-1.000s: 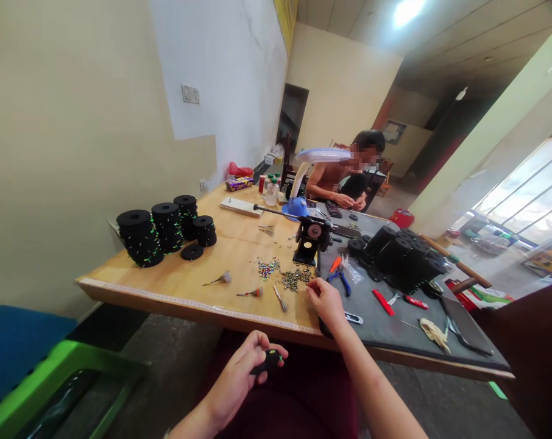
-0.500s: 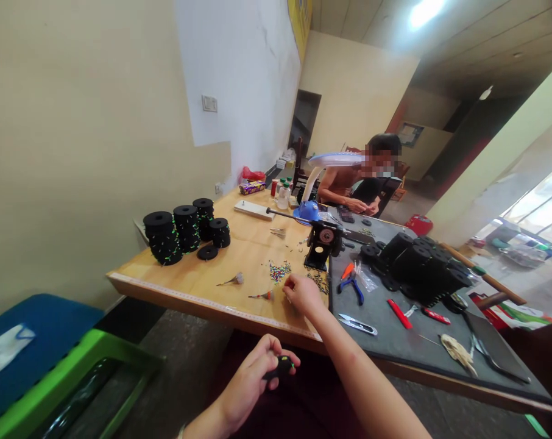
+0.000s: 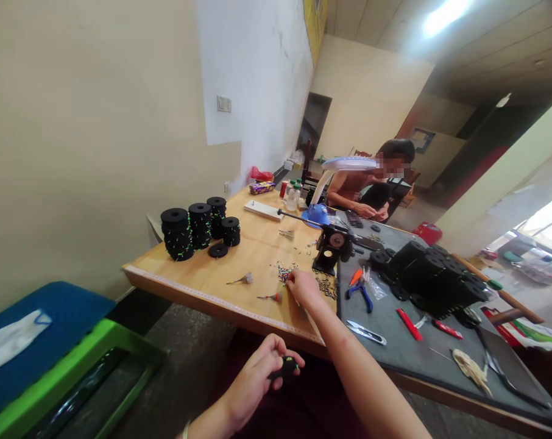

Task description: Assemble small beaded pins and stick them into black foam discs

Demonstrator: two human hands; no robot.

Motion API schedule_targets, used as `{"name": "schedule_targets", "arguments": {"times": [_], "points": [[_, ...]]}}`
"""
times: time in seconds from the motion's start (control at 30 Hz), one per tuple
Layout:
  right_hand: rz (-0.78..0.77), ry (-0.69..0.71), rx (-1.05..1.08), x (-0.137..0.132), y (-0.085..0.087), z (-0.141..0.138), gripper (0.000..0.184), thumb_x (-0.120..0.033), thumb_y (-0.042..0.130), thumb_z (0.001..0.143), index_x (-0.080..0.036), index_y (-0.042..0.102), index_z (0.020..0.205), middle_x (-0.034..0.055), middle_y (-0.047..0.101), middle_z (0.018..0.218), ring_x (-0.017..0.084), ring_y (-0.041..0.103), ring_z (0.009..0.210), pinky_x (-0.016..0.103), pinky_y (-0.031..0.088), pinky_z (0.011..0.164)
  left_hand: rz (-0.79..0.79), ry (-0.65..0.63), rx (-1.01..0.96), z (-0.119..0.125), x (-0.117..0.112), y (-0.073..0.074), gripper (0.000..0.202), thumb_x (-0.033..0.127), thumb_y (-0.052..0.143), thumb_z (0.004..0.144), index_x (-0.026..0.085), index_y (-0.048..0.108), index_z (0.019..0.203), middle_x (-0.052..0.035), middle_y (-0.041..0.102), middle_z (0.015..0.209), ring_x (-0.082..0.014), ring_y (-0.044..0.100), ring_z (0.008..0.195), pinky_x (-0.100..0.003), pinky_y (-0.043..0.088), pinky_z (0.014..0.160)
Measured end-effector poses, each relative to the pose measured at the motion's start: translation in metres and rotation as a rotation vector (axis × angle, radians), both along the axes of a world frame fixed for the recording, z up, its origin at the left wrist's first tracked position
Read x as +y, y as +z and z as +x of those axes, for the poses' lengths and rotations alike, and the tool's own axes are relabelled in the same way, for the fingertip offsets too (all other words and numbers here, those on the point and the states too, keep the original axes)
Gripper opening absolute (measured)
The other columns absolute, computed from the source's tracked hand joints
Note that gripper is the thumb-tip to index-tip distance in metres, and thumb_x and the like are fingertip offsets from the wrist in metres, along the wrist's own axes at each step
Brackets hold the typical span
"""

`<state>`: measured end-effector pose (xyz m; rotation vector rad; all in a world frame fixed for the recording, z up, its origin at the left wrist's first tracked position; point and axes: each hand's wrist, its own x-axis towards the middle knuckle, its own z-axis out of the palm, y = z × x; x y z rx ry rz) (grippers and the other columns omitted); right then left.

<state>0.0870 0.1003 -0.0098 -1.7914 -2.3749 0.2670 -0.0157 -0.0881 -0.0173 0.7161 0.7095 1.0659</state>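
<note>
My left hand (image 3: 254, 377) is closed around a small black foam spool (image 3: 287, 367) with green bits on it, held below the table's front edge. Over the wooden table, the fingertips of my right hand (image 3: 305, 289) are pinched together at the near right edge of a pile of tiny multicoloured beads (image 3: 284, 268). Whatever those fingers hold is too small to make out. Right of that hand lies a scatter of small brass-coloured pieces (image 3: 327, 286). To its left rest an orange-banded pointed piece (image 3: 272, 297) and a pale-ended one (image 3: 245, 278).
Stacks of black spools (image 3: 176, 235) stand at the left. Behind my right hand is a black clamp-like device (image 3: 333, 244). The grey mat (image 3: 395, 360) carries blue-handled pliers (image 3: 365, 299), thread snips (image 3: 370, 332) and more spools (image 3: 422, 268). Another person (image 3: 349, 189) sits beyond a lamp (image 3: 316, 213).
My right hand has moved in to the edge of the bead pile. My left hand keeps hold of the spool. The whole view has shifted slightly, so the table appears further right.
</note>
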Motion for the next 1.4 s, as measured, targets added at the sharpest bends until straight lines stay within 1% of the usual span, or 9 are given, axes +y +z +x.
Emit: {"name": "schedule_targets", "arguments": {"times": [0.23, 0.47, 0.57, 0.77, 0.93, 1.1, 1.27, 1.37, 1.4], "points": [[-0.021, 0.039, 0.000, 0.007, 0.000, 0.000, 0.011, -0.024, 0.059, 0.077, -0.020, 0.069, 0.081, 0.0066, 0.072, 0.081, 0.020, 0.063, 0.075, 0.025, 0.037, 0.059, -0.011, 0.024, 0.014, -0.004, 0.001, 0.002, 0.012, 0.026, 0.049, 0.074, 0.020, 0.039, 0.080, -0.0093, 0.067, 0.093, -0.0184, 0.056, 0.083, -0.026, 0.029, 0.059], [-0.013, 0.127, 0.027, 0.008, -0.001, 0.011, 0.015, -0.016, 0.057, 0.075, -0.022, 0.069, 0.083, 0.0031, 0.072, 0.084, 0.018, 0.062, 0.078, 0.023, 0.036, 0.063, -0.010, 0.037, 0.010, -0.006, 0.002, 0.001, 0.011, 0.024, 0.047, 0.075, 0.020, 0.039, 0.081, -0.0094, 0.067, 0.094, -0.0178, 0.056, 0.083, -0.026, 0.030, 0.059], [-0.006, 0.135, 0.028, 0.008, -0.002, 0.013, 0.017, -0.015, 0.056, 0.076, -0.022, 0.069, 0.085, 0.0034, 0.072, 0.087, 0.018, 0.062, 0.079, 0.023, 0.036, 0.063, -0.005, 0.031, 0.008, -0.005, 0.003, 0.000, 0.011, 0.024, 0.047, 0.075, 0.020, 0.039, 0.081, -0.0096, 0.067, 0.094, -0.0180, 0.056, 0.083, -0.026, 0.029, 0.059], [-0.005, 0.136, 0.026, 0.009, -0.003, 0.010, 0.012, -0.022, 0.060, 0.077, -0.021, 0.069, 0.084, 0.0038, 0.072, 0.085, 0.018, 0.061, 0.078, 0.023, 0.035, 0.062, 0.008, 0.028, 0.000, -0.004, 0.003, 0.000, 0.011, 0.025, 0.047, 0.076, 0.020, 0.039, 0.082, -0.0097, 0.067, 0.094, -0.0182, 0.057, 0.083, -0.026, 0.029, 0.058], [0.009, 0.110, 0.030, 0.009, -0.002, 0.007, 0.012, -0.023, 0.059, 0.079, -0.021, 0.069, 0.083, 0.0055, 0.072, 0.085, 0.019, 0.062, 0.079, 0.024, 0.035, 0.063, 0.015, 0.037, -0.002, -0.005, 0.004, -0.003, 0.009, 0.022, 0.045, 0.076, 0.020, 0.039, 0.082, -0.0091, 0.067, 0.093, -0.0178, 0.057, 0.083, -0.026, 0.029, 0.058], [0.027, 0.108, 0.077, 0.006, -0.001, 0.007, 0.010, -0.021, 0.058, 0.079, -0.020, 0.068, 0.080, 0.0059, 0.072, 0.083, 0.020, 0.062, 0.078, 0.025, 0.036, 0.064, 0.028, 0.069, -0.011, -0.005, 0.004, -0.004, 0.009, 0.024, 0.045, 0.076, 0.020, 0.038, 0.081, -0.0105, 0.067, 0.094, -0.0175, 0.057, 0.082, -0.026, 0.029, 0.058], [0.063, 0.088, 0.177, -0.011, 0.008, 0.020, 0.016, -0.025, 0.051, 0.085, -0.019, 0.065, 0.084, 0.0072, 0.070, 0.085, 0.020, 0.061, 0.078, 0.025, 0.038, 0.064, 0.042, 0.137, 0.066, -0.008, 0.006, -0.005, 0.008, 0.023, 0.045, 0.078, 0.020, 0.039, 0.082, -0.0088, 0.066, 0.098, -0.0174, 0.057, 0.085, -0.026, 0.032, 0.061], [0.052, 0.104, 0.281, -0.039, 0.016, 0.038, 0.017, -0.028, 0.049, 0.086, -0.018, 0.062, 0.081, 0.0038, 0.067, 0.074, 0.016, 0.059, 0.066, 0.024, 0.040, 0.060, 0.083, 0.182, 0.139, -0.008, 0.006, -0.007, 0.007, 0.022, 0.044, 0.079, 0.020, 0.040, 0.083, -0.0082, 0.066, 0.100, -0.0178, 0.057, 0.088, -0.026, 0.034, 0.061], [0.028, 0.130, 0.424, -0.052, 0.018, 0.045, 0.017, -0.027, 0.049, 0.086, -0.018, 0.060, 0.078, 0.0030, 0.065, 0.069, 0.016, 0.058, 0.063, 0.023, 0.040, 0.057, 0.100, 0.195, 0.162, -0.007, 0.006, -0.009, 0.006, 0.022, 0.044, 0.079, 0.021, 0.040, 0.084, -0.0080, 0.066, 0.100, -0.0177, 0.056, 0.088, -0.026, 0.035, 0.061]]}}
